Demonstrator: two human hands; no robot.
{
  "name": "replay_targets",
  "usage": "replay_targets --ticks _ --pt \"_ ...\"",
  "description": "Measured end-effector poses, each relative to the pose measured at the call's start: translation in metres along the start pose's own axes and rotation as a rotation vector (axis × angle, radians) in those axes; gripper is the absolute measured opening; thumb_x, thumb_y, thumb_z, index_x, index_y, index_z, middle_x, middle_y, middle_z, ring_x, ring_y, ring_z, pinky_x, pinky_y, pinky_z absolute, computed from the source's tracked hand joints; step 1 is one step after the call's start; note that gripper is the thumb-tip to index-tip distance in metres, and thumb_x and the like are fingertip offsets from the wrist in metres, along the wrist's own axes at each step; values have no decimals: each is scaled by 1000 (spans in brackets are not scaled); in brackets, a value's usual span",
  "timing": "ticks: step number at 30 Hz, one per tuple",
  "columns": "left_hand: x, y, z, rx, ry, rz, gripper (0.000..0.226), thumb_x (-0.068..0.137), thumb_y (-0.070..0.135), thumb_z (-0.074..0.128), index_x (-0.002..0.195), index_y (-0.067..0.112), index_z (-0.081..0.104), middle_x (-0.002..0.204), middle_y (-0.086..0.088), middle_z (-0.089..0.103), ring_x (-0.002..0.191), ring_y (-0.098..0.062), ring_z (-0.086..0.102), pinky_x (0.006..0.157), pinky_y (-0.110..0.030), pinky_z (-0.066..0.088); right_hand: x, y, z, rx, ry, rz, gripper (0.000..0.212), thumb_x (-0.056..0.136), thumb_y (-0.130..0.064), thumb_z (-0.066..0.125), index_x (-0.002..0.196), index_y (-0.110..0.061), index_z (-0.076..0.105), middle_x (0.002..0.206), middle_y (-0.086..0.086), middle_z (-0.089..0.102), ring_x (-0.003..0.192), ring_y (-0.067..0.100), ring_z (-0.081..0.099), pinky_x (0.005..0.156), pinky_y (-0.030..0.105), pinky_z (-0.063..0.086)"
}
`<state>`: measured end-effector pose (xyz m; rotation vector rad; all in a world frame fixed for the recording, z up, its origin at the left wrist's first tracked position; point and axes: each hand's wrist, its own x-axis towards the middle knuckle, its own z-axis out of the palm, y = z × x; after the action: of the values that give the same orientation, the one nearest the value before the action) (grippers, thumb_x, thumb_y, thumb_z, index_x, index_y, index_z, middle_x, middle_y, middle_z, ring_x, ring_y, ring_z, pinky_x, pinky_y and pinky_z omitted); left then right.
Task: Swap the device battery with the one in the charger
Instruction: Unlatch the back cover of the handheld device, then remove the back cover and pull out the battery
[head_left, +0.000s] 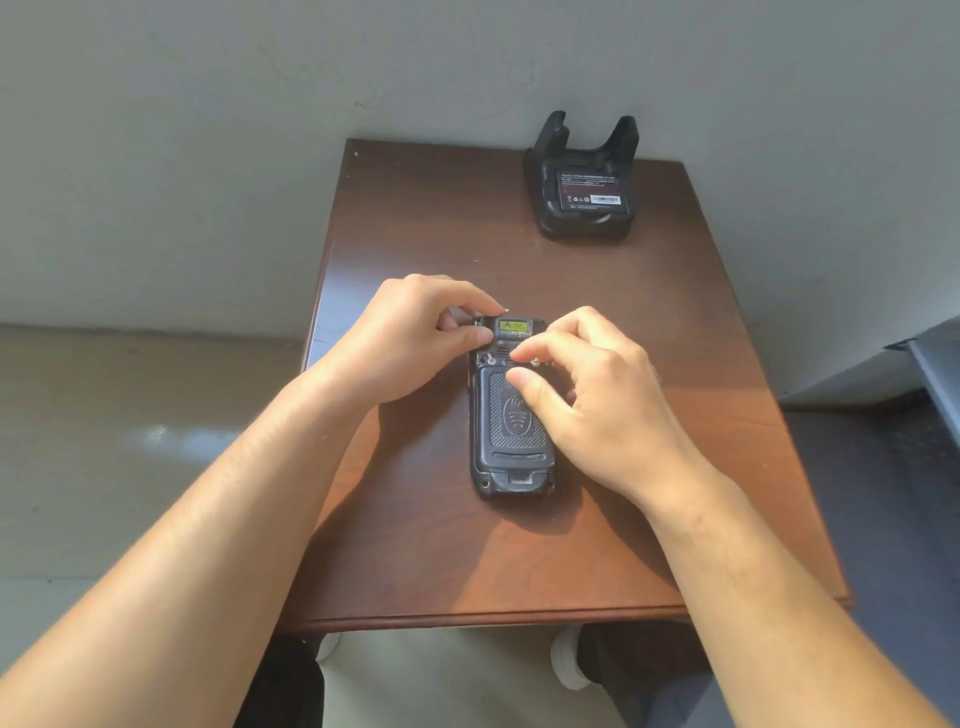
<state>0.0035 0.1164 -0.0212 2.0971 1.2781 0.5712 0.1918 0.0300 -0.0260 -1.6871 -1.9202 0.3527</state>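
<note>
Black handheld device (511, 410) face down on brown table (415, 234), between both hands. Left hand (415, 338) pinching top left corner. Right hand (587, 395) curled over back cover, fingertips at right latch. Spare battery (590, 191) in charger (584, 179), well apart at far right corner.

I'm at a small brown wooden table (415, 218) pushed up against a plain grey wall (208, 130). Sunlight falls across its right half. Below its near edge I can see my white shoes (569, 657) on the pale floor (130, 431). A dark grey thing (935, 374) pokes in at the right edge.
</note>
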Motion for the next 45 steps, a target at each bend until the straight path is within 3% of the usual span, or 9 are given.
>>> replay_targets --ticks 6,16,21,28,31,35,40,44,45 --pt "0 2 0 7 12 -34 21 85 26 73 105 28 76 57 11 56 57 8 53 55 -2 35 5 -10 4 -132 -72 77 19 93 -47 59 98 -28 61 102 -8 55 104 19 55 81 40 52" --pt "1 5 1 57 37 -26 20 84 27 74 103 28 77 58 19 53 59 14 52 56 0 33 13 -14 1 24 18 74 16 92 -33 52 89 -20 61 91 -5 62 90 24 59 82 43 50" --pt "0 6 -1 42 33 -35 21 84 27 74 104 27 77 57 17 53 59 15 52 56 1 34 5 -18 -13 40 43 -34 9 91 -27 64 92 -18 62 87 -8 65 83 19 57 78 34 46" --pt "0 7 -2 19 20 -46 21 84 26 74 105 26 76 54 15 52 56 15 51 53 0 32 -11 -20 -36 224 11 -144 20 89 -16 76 109 -13 71 97 -12 70 87 0 64 81 12 46" --pt "0 6 -1 13 22 -53 20 84 26 75 103 27 77 54 15 54 56 14 52 55 0 34 -16 -19 -41 283 0 -183 18 90 -14 76 108 -13 75 97 -13 71 90 0 66 84 14 47" --pt "0 7 -1 3 24 -60 19 83 25 74 102 28 77 53 15 54 56 12 53 54 0 33 -16 -16 -48 520 64 -58 16 92 -11 72 105 -20 74 100 -9 77 95 9 72 87 23 54" --pt "-1 7 -1 -17 19 -68 19 83 23 75 102 26 77 54 16 55 55 10 53 55 0 35 -6 17 -69 581 -26 224 16 94 -8 68 96 -22 76 87 -13 78 80 0 69 74 14 51" --pt "0 7 -2 -18 18 -64 19 84 21 75 102 25 77 53 14 55 55 11 53 58 -1 36 -9 47 -59 494 -179 449 11 95 -13 69 92 -20 77 83 -1 79 69 19 67 56 48 54" --pt "0 7 -1 -17 17 -65 19 84 21 75 102 25 77 54 14 54 55 12 53 56 0 35 -9 50 -56 491 -190 464 11 95 -13 69 92 -19 77 81 0 79 66 15 67 53 43 57"
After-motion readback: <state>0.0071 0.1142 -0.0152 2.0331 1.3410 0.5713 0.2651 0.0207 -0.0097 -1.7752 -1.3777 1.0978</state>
